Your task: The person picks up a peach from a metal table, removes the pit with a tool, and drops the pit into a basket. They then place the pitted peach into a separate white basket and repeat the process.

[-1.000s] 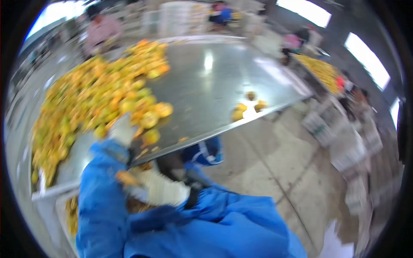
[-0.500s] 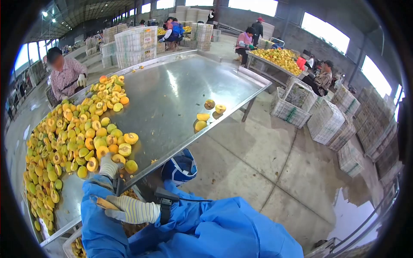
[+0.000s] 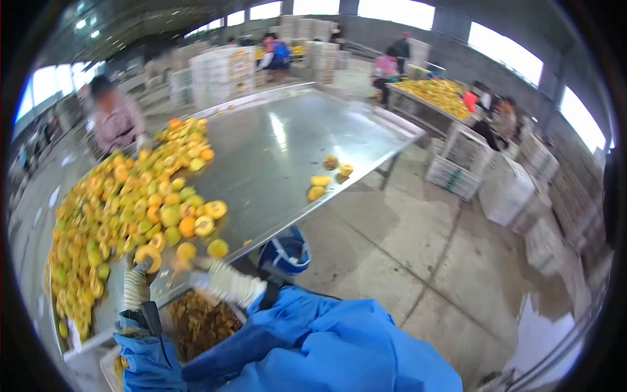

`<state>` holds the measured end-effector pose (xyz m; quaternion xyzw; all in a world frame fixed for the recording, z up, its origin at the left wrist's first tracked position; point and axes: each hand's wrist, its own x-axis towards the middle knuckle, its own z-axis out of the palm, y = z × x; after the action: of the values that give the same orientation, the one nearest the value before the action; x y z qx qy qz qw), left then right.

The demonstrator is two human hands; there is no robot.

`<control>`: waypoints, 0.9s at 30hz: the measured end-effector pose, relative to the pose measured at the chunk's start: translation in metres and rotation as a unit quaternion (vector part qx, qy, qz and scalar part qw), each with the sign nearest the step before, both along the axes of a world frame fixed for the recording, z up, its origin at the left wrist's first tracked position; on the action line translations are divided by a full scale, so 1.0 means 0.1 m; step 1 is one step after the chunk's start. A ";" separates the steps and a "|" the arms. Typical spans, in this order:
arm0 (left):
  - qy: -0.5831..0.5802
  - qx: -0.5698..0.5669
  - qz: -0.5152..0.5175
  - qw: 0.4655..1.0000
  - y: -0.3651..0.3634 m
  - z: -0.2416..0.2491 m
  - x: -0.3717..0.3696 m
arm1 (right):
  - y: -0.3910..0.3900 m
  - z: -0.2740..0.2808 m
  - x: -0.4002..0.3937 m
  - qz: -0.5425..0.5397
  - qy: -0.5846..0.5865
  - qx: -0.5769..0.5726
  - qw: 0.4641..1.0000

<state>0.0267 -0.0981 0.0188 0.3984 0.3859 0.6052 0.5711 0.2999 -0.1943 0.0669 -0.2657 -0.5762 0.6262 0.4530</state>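
The gloved left hand [image 3: 136, 285] had its fingers clamped on a halved peach [image 3: 149, 255] at the steel surface's [image 3: 287, 150] near edge, the gloved right hand [image 3: 227, 282] – its grip blurred, impossible to tell – beside it; judging by the pile of peaches [image 3: 124, 202], much remained – pits and scraps [image 3: 199, 323] already filled the crate below.

A steel table [image 3: 287, 150] is filling the middle of the view. A heap of fruit [image 3: 124, 202], yellow, orange and green, much of it halved, is lying on its surface toward nine o'clock. Four loose pieces [image 3: 328, 175] are sitting near the edge toward three o'clock, well apart from the heap.
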 end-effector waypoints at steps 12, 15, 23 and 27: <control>-0.126 -0.013 0.139 0.982 -1.25 -0.05 -0.42 | -0.68 1.82 0.71 0.150 0.536 0.201 0.806; -0.165 -0.041 0.125 0.978 -1.22 -0.08 -0.38 | -1.13 2.15 0.52 0.128 0.557 0.314 0.758; -0.132 -0.018 0.102 0.986 -1.32 0.06 -0.33 | -1.23 2.10 0.58 0.076 0.523 0.354 0.771; -0.140 -0.029 0.118 0.983 -1.27 -0.05 -0.37 | -1.24 2.05 0.62 0.072 0.532 0.346 0.770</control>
<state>-0.0103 -0.2250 0.0137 0.2443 0.3638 0.7065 0.5557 0.3623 -0.3181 0.2724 0.3262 -0.4384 0.4566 0.7021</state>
